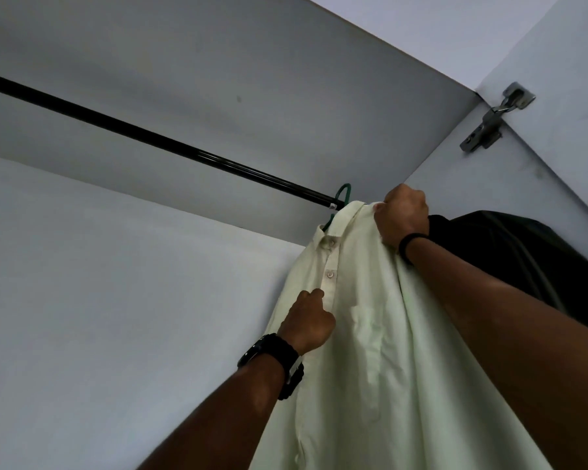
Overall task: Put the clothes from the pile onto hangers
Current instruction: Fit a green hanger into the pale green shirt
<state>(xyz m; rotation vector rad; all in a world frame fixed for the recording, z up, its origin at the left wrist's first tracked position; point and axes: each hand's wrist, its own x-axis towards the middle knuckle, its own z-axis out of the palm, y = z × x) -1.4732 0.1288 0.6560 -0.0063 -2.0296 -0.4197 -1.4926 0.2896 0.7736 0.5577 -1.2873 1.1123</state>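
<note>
Overhead, rod (157,139): black, green hanger (343,193) hooked at right end.
Shirt (370,351): pale, hanging on it.
Left hand (308,322): grip pinching placket.
Right hand (403,217): grip clenched on shoulder fabric.

The shirt (370,334) was pale green woven cloth, matt and softly creased, with 2 small glossy buttons. The rail (150,135) was glossy black metal. The hanger hook (343,193) looked green and smooth. The hinge (493,118) was dull grey metal.
</note>
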